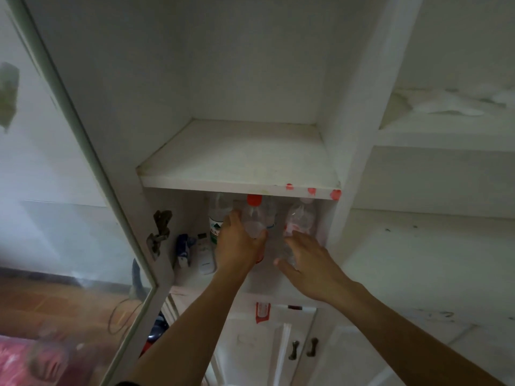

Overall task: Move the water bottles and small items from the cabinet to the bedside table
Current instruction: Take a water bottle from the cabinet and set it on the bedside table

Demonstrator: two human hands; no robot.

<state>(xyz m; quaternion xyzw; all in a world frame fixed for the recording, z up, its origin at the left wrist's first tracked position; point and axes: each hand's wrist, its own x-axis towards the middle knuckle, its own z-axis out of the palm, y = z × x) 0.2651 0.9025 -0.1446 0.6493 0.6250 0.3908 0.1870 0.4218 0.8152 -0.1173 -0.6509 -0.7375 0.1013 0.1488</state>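
Left hand [238, 243] wrapped round red-capped bottle [254, 215], right hand [309, 263] spread beside

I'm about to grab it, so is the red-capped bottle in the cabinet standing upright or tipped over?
Upright: the red-capped bottle stands with its cap on top, the left hand wrapped around its body.

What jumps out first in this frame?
Both hands reach into the cabinet's lower shelf: the left hand grips the red-capped bottle, the right hand closes on a clear bottle beside it. Small items sit at the shelf's left, and the glass door stands open on the left.
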